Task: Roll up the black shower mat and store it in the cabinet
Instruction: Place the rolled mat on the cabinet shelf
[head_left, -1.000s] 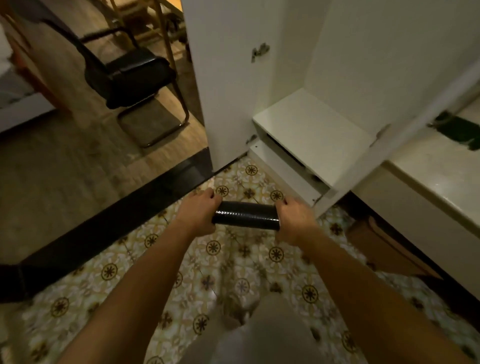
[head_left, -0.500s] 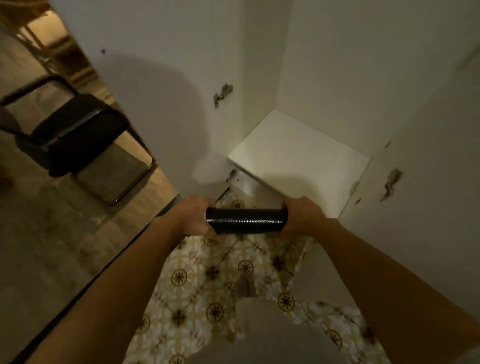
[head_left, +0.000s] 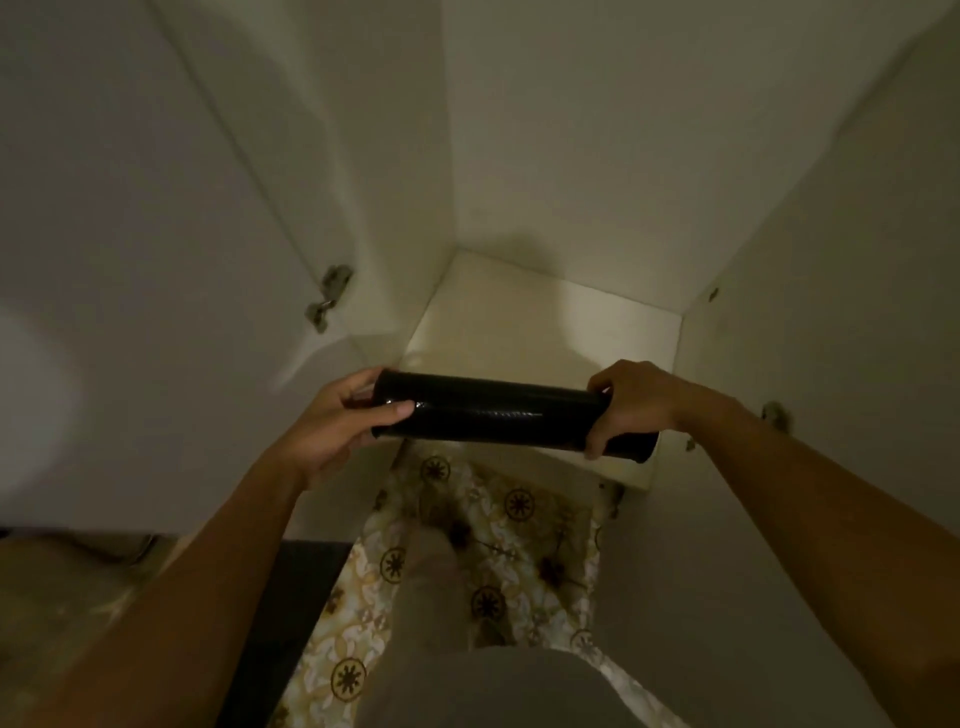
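**Rolled mat held at the cabinet mouth, not yet stored**

Step in hand: the rolling looks finished; the storing is under way. The black shower mat (head_left: 498, 418) is a tight, glossy cylinder held crosswise at the centre of the frame, over the front edge of the cabinet (head_left: 571, 156) and above its white shelf (head_left: 545, 322). No part of the roll can be seen resting on the shelf. Both doors stand open, the left one (head_left: 156, 208) filling the upper left of the frame with a hinge (head_left: 327, 299) showing at its inner edge.

Fingers: the left hand (head_left: 337, 421) cups the left end of the roll, thumb laid across the front and the fingers curled behind it. The right hand (head_left: 631, 402) is closed over the top of the roll just short of its right end, which pokes out past the grip. Both hands grip the mat; neither is slack.

Next move, as I judge it: carry the roll forward and down onto the shelf, keeping it level, then release. The shelf appears wide enough to take it crosswise. The likely fault is the roll springing loose once the grip is released.

Below, patterned floor tiles (head_left: 493, 545) show at the lower centre.
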